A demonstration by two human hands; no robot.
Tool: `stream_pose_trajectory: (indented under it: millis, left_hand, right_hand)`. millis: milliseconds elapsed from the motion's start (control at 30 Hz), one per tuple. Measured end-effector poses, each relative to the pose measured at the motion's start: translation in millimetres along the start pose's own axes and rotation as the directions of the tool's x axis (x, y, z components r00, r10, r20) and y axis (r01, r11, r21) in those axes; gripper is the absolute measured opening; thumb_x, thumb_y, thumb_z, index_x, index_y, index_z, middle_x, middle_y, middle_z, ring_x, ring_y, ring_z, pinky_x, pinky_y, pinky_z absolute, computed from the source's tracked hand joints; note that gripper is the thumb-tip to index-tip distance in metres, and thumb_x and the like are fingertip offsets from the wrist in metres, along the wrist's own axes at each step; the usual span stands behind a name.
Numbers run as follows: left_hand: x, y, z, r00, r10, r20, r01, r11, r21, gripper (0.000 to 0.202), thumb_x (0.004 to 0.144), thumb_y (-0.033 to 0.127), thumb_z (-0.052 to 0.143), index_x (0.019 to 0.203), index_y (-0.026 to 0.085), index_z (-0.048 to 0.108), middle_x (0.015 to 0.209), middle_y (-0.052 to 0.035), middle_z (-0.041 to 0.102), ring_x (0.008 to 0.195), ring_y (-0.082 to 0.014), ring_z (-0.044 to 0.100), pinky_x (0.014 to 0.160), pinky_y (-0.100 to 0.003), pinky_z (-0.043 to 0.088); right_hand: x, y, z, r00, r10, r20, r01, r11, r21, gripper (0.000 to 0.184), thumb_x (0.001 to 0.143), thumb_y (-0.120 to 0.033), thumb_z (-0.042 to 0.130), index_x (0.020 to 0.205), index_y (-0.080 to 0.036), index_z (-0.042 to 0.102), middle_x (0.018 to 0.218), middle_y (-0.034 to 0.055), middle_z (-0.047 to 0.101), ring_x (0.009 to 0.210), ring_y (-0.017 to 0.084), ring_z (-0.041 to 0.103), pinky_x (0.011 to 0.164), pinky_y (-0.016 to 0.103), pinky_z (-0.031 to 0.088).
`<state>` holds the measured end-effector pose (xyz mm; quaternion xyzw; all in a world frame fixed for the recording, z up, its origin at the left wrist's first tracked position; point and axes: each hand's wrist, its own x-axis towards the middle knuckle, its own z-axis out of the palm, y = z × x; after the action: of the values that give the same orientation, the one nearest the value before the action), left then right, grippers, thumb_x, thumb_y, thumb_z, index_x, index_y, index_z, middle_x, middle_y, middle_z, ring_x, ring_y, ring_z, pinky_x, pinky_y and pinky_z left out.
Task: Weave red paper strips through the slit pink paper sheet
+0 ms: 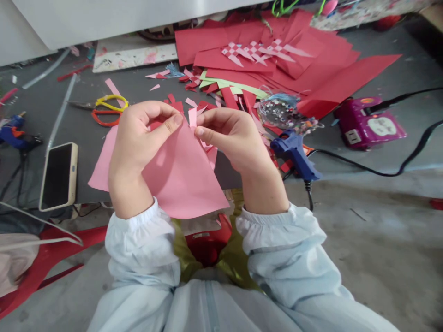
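Between my hands a sheet of pink paper (185, 180) hangs over the table's front edge. My left hand (133, 145) pinches its upper edge between thumb and fingers. At the sheet's upper right, my right hand (233, 138) is closed in a pinch on a narrow pink paper strip (192, 117); whether the strip is still joined to the sheet I cannot tell. Beyond my left hand lie scissors (110, 110) with yellow and orange handles. Red and pink paper scraps (228, 97) are strewn behind my hands.
Red paper sheets (332, 50) are piled at the back, with woven pink-and-red pieces (254, 51) on top. To the right are a blue glue gun (296, 152), its cord, and a purple box (370, 123). A phone (58, 176) and another glue gun (16, 133) lie left.
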<state>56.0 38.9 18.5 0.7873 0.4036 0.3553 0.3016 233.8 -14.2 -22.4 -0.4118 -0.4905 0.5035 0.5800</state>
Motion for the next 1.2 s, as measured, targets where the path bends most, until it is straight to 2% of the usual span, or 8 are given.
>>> stream_pose_trajectory:
  millis: [267, 367, 467, 600, 667, 833, 1067, 1200]
  left_hand:
    - [0, -1, 1.6, 1.0, 0.023, -0.009, -0.023, 0.999, -0.025, 0.024, 0.088, 0.044, 0.07, 0.078, 0.023, 0.069, 0.081, -0.0005, 0.071, 0.082, -0.0176, 0.068, 0.079, -0.031, 0.057]
    - [0, -1, 1.7, 1.0, 0.014, -0.014, -0.014, 1.0, -0.018, 0.02, 0.086, 0.039, 0.072, 0.077, 0.023, 0.07, 0.08, -0.0003, 0.072, 0.08, -0.0167, 0.068, 0.076, -0.03, 0.056]
    - [1, -4, 2.0, 0.998, 0.051, -0.035, -0.052, 0.997, -0.051, 0.016, 0.086, 0.033, 0.074, 0.075, 0.022, 0.07, 0.077, 0.0005, 0.071, 0.076, -0.0153, 0.067, 0.072, -0.028, 0.055]
    - [3, -11, 3.6, 0.993, 0.108, -0.05, -0.111, 0.992, -0.063, 0.023, 0.086, 0.041, 0.074, 0.076, 0.021, 0.069, 0.074, 0.0016, 0.068, 0.074, -0.0152, 0.067, 0.072, -0.028, 0.056]
    - [4, -13, 4.3, 0.989, 0.131, -0.062, -0.135, 0.989, -0.067, 0.023, 0.085, 0.042, 0.075, 0.076, 0.021, 0.07, 0.074, 0.0018, 0.068, 0.073, -0.0148, 0.067, 0.071, -0.027, 0.056]
    - [4, -14, 4.1, 0.986, 0.143, -0.088, -0.15, 0.985, -0.081, 0.01, 0.083, 0.026, 0.076, 0.076, 0.021, 0.073, 0.075, 0.0013, 0.072, 0.072, -0.0133, 0.068, 0.066, -0.024, 0.054]
    - [6, -17, 3.7, 0.987, 0.145, -0.074, -0.151, 0.986, -0.069, 0.018, 0.082, 0.036, 0.076, 0.075, 0.02, 0.071, 0.072, 0.0004, 0.069, 0.07, -0.015, 0.067, 0.066, -0.026, 0.055]
    - [5, -17, 3.3, 0.985, 0.152, -0.078, -0.157, 0.986, -0.063, 0.013, 0.083, 0.031, 0.076, 0.076, 0.021, 0.072, 0.073, -0.0001, 0.069, 0.07, -0.0152, 0.066, 0.065, -0.027, 0.055]
  right_hand:
    - [1, 1, 0, 1.0, -0.021, 0.023, 0.021, 1.0, -0.004, 0.036, 0.073, -0.05, 0.081, 0.078, -0.02, 0.062, 0.077, -0.002, 0.06, 0.068, 0.008, 0.053, 0.065, 0.025, 0.048]
    - [1, 1, 1, 0.999, -0.038, 0.027, 0.038, 0.999, -0.023, 0.036, 0.076, -0.051, 0.078, 0.078, -0.021, 0.06, 0.077, -0.0024, 0.057, 0.068, 0.008, 0.052, 0.064, 0.024, 0.046]
    - [1, 1, 2, 0.998, -0.049, 0.03, 0.051, 0.998, -0.039, 0.036, 0.077, -0.051, 0.078, 0.077, -0.021, 0.058, 0.077, -0.0027, 0.056, 0.069, 0.008, 0.052, 0.066, 0.024, 0.047]
    - [1, 3, 1, 0.997, -0.072, 0.025, 0.073, 0.997, -0.029, 0.035, 0.077, -0.05, 0.078, 0.079, -0.02, 0.058, 0.078, -0.0028, 0.057, 0.07, 0.007, 0.054, 0.066, 0.023, 0.048]
    - [1, 3, 1, 0.998, -0.051, 0.031, 0.051, 0.999, -0.002, 0.034, 0.077, -0.048, 0.078, 0.08, -0.019, 0.059, 0.077, -0.0028, 0.057, 0.068, 0.007, 0.054, 0.065, 0.022, 0.048]
    - [1, 2, -2, 0.994, 0.063, 0.092, -0.066, 0.997, 0.03, 0.036, 0.071, -0.045, 0.083, 0.08, -0.016, 0.064, 0.075, -0.002, 0.06, 0.065, 0.006, 0.055, 0.061, 0.021, 0.047]
    - [1, 4, -2, 0.996, 0.035, 0.08, -0.041, 0.996, 0.081, 0.033, 0.074, -0.042, 0.082, 0.078, -0.016, 0.061, 0.071, -0.0042, 0.057, 0.061, 0.005, 0.052, 0.056, 0.019, 0.043]
    - [2, 5, -2, 0.995, 0.025, 0.093, -0.032, 0.997, 0.07, 0.035, 0.075, -0.044, 0.081, 0.08, -0.017, 0.06, 0.072, -0.0039, 0.056, 0.063, 0.005, 0.051, 0.059, 0.02, 0.043]
